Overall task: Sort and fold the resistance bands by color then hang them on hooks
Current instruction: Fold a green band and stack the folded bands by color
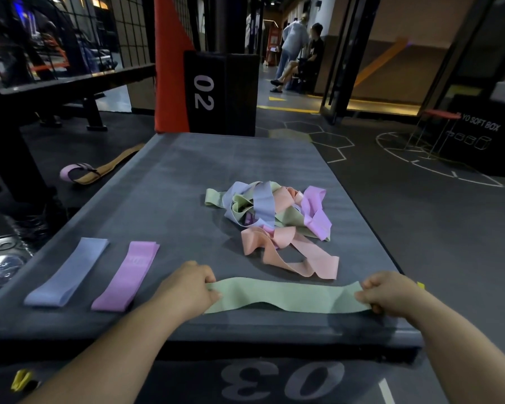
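Observation:
A pale green band (286,295) lies stretched flat across the near edge of the dark padded box (164,182). My left hand (187,287) pinches its left end and my right hand (387,293) pinches its right end. To the left lie a folded blue-grey band (67,272) and a folded purple band (127,275), side by side. Behind the green band sits a tangled pile of bands (271,217) in green, blue-grey, peach and purple, with a peach band (301,263) trailing toward me.
A black pad marked 02 (216,91) and an orange post (169,62) stand behind the box. A tan strap with a purple loop (94,170) lies on the floor at left. A black soft box (484,132) stands at right. People are in the far doorway.

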